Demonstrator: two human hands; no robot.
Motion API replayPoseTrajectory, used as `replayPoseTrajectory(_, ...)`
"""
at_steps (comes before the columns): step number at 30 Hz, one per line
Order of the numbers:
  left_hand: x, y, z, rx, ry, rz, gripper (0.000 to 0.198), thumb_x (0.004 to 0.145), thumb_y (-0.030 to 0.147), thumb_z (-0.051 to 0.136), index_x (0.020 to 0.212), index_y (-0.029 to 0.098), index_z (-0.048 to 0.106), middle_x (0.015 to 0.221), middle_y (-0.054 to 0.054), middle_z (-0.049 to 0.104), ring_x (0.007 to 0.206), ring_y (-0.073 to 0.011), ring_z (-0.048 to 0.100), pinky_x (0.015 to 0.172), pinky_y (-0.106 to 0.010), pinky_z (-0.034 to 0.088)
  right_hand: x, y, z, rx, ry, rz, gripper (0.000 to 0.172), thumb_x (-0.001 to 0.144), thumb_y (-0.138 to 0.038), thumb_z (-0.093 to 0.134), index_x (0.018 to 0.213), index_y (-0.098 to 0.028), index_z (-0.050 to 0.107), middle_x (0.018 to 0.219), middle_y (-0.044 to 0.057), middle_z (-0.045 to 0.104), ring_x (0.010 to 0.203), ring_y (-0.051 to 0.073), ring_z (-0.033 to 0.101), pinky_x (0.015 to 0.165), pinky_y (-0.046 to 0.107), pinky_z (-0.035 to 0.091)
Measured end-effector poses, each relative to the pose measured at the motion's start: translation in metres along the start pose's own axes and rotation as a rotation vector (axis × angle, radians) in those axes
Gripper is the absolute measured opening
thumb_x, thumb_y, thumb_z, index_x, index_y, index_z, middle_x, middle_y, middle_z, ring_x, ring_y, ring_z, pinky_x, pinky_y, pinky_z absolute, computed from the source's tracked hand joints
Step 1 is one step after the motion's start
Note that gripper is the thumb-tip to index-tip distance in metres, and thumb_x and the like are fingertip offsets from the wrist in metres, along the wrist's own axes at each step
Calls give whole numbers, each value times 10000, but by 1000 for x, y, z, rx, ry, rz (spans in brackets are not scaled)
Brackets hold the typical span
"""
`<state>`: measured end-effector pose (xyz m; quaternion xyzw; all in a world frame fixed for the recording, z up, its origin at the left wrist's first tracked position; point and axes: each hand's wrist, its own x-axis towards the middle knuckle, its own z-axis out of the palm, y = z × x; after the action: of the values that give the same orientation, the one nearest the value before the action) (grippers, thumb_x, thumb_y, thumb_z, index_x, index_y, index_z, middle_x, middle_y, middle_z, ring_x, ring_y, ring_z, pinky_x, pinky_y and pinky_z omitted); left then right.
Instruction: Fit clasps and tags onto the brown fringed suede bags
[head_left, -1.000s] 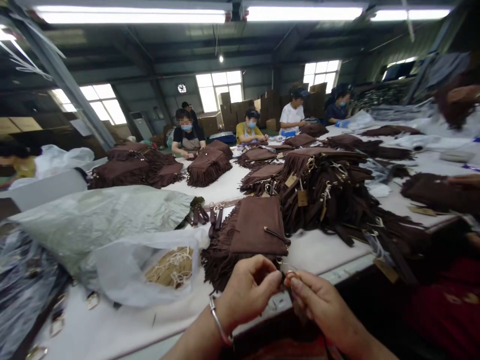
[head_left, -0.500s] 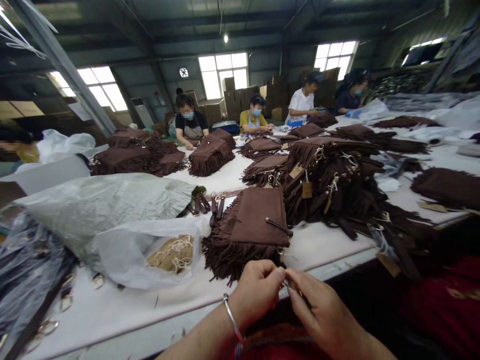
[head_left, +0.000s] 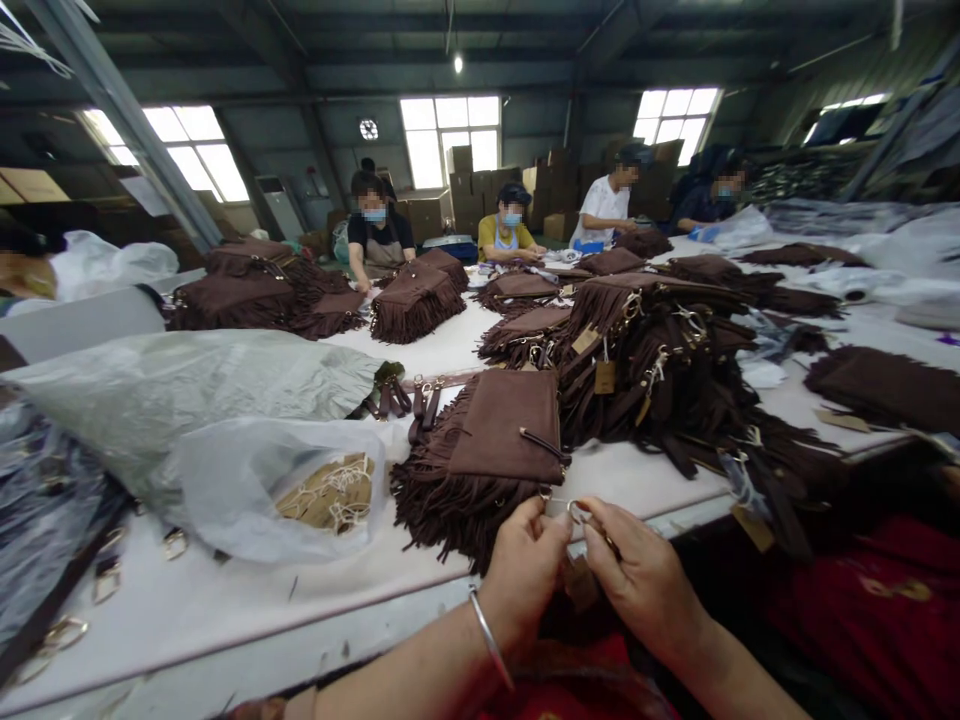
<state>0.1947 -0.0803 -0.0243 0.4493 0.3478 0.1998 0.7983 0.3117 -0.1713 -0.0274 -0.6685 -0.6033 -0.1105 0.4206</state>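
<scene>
My left hand (head_left: 529,555), with a silver bangle at its wrist, pinches a thin white string near the table's front edge. Beside it, my right hand (head_left: 637,560) is closed on a small gold metal clasp (head_left: 576,508). A brown tag (head_left: 581,582) hangs below, between the two hands. Just beyond my fingers lies a brown fringed bag (head_left: 510,425) with a zipper pull, on top of a fringed stack.
A large heap of brown fringed bags (head_left: 660,350) with tags stands right of centre. To the left, a clear plastic bag (head_left: 240,490) holds stringed tags (head_left: 330,492). Several people work across the white table (head_left: 315,595).
My hands have moved slightly apart, and the metal clasp, string and hanging tag now show between them. The view has shifted a little, so the table things appear further left.
</scene>
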Motion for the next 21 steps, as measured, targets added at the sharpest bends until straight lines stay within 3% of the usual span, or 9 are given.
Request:
replayPoseTrajectory(5,9,3,10,-312,-6,12,558,627,631,785,791,148,558,617,61,438,503,-56,358,491,-201,297,7,4,3,-11,-38,-34,245,985,-226,440,1199,-198,557,1043,94,708,952,208,697,810,313,593)
replayPoseTrajectory(9,4,6,4,-149,114,53,555,641,651,751,738,137,563,641,17,506,549,-78,438,498,-203,323,9,11,11,-36,-13,-64,288,986,-233,433,1250,-188,538,1027,101,704,948,223,695,815,349,594)
replayPoseTrajectory(11,0,10,2,-65,143,44,521,671,635,720,736,142,563,634,13,516,511,-72,421,450,-197,270,11,15,18,-54,-7,-91,303,987,-232,428,1266,-176,530,1001,105,702,925,229,694,800,365,597)
replayPoseTrajectory(16,-5,22,1,-174,66,-70,465,643,565,738,728,193,472,509,123,284,382,-24,180,402,-186,105,11,23,34,-138,7,-221,351,980,-188,419,1322,-135,480,1042,142,687,929,250,675,805,410,599)
replayPoseTrajectory(21,3,19,3,-221,114,-76,527,613,599,759,713,208,420,480,125,287,368,-25,191,391,-189,80,5,24,42,-379,51,-369,313,948,-114,472,1252,-119,544,1170,191,654,1002,282,652,802,429,598)
